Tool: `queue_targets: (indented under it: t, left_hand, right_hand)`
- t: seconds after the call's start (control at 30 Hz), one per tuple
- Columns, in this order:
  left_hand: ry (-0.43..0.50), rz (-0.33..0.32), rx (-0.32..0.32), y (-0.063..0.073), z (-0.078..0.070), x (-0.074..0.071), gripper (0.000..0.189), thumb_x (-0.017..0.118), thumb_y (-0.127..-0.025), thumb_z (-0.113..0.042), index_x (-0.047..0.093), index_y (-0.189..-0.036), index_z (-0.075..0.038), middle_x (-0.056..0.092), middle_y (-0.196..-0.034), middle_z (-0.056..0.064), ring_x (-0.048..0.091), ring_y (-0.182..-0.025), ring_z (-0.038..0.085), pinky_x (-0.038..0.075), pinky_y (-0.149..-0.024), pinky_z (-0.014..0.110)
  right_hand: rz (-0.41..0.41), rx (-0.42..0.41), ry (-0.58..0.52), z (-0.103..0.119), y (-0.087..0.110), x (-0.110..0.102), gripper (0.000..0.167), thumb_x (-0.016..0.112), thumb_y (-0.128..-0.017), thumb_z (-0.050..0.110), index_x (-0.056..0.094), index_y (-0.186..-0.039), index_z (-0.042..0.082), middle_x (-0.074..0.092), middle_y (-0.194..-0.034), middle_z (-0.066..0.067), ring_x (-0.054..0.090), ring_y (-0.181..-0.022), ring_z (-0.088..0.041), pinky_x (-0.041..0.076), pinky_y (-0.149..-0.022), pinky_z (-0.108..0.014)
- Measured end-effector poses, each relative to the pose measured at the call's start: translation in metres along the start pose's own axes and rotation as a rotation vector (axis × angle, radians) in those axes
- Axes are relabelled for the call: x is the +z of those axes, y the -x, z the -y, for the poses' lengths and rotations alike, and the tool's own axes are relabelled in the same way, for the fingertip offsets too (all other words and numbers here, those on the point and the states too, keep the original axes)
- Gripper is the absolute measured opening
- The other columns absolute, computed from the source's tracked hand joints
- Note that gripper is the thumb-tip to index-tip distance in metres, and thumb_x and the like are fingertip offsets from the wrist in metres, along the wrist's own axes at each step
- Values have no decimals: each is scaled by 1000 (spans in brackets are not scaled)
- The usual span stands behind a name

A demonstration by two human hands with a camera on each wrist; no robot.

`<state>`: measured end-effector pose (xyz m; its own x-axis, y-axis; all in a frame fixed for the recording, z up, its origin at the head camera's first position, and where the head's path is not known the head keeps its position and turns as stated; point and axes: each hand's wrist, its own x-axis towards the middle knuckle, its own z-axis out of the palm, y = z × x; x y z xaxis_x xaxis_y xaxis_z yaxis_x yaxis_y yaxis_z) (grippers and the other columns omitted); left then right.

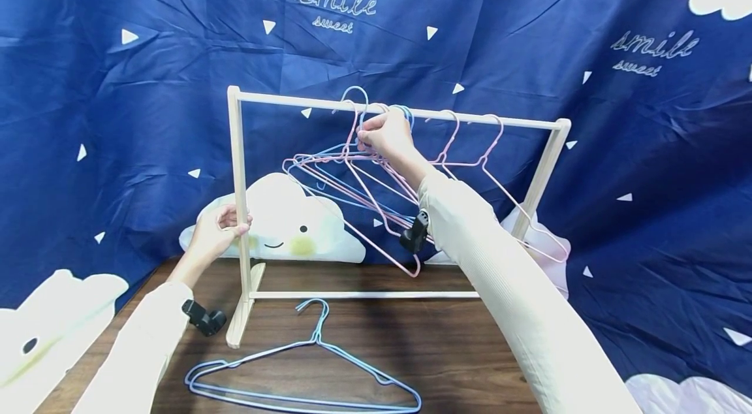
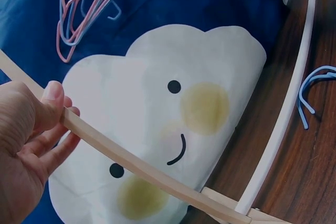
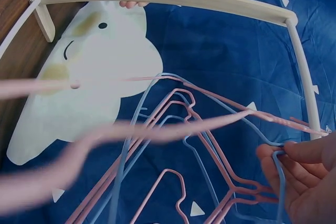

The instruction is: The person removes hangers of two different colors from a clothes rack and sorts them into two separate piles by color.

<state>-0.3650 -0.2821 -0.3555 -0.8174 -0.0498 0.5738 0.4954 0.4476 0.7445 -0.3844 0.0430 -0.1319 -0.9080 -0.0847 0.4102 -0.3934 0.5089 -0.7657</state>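
Note:
My left hand (image 1: 214, 229) holds the left post (image 1: 237, 159) of a pale wooden clothes rack, thumb and fingers around it in the left wrist view. At the top rail (image 1: 282, 100), my right hand (image 1: 388, 136) pinches a blue wire hanger (image 1: 355, 87) by its neck, just below the hook. That hook arches over the rail. Close by, pink hangers (image 1: 452, 133) and other blue hangers (image 1: 406, 111) hang from the rail, their frames overlapping. In the right wrist view, a blurred pink hanger (image 3: 131, 131) crosses close to the camera.
Blue hangers (image 1: 318, 334) lie stacked on the brown wooden table (image 1: 470, 362), in front of the rack's lower bar (image 1: 364, 295). Behind the rack hangs a blue curtain (image 1: 176, 42) with cloud prints. The right post (image 1: 543, 172) stands beyond my right forearm.

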Motion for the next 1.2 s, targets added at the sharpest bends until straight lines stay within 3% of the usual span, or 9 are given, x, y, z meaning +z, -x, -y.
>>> queue_targets:
  t: [0.23,0.4,0.57,0.6,0.8,0.9,1.2]
  left_hand:
    - [11,3,1,1,0,-1,32,68,-88,10,62,-120,16,68,-110,38,61,-78,-15,50,-70,6]
    - [18,1,0,1,-1,-2,33,69,-88,10,62,-120,16,69,-109,38,62,-78,-14,50,-70,7]
    - [12,-2,9,2,-7,-3,33,66,-87,14,60,-119,20,68,-109,40,61,-78,-12,50,-69,6]
    - [14,-1,12,2,-6,-3,33,67,-87,14,60,-119,20,68,-109,40,61,-78,-12,50,-69,6]
    - [25,1,11,1,1,-3,34,69,-88,10,62,-120,16,69,-109,37,67,-80,-6,51,-71,7]
    - [21,-1,5,1,2,-3,34,69,-87,11,62,-120,16,69,-109,37,67,-79,-5,50,-71,7]
    - [18,0,12,-2,6,0,34,68,-88,12,61,-121,17,69,-110,37,60,-79,-14,49,-70,5]
  right_hand:
    - [-27,8,-93,1,-1,4,15,71,-92,1,76,-104,-6,77,-96,-23,77,-85,-28,62,-82,-34]
    - [-38,-4,-56,1,0,6,14,71,-92,2,77,-102,-5,77,-95,-24,77,-85,-30,62,-71,-25]
    - [-41,-14,50,-1,1,7,13,71,-92,6,79,-97,-2,77,-94,-22,77,-85,-32,48,-53,-12]
    - [-39,-18,54,-1,2,7,13,71,-92,6,79,-97,-2,77,-94,-22,77,-79,-29,47,-52,-12]
    - [-45,-31,33,-3,2,7,11,71,-91,5,78,-96,-3,78,-90,-20,76,-73,-23,50,-53,-12]
    - [-45,-26,43,-3,1,8,11,72,-92,6,79,-95,-1,78,-89,-18,77,-77,-26,48,-51,-13]
    - [-81,-28,-41,4,-1,12,14,68,-91,1,79,-99,-3,78,-92,-19,77,-77,-23,61,-68,-24]
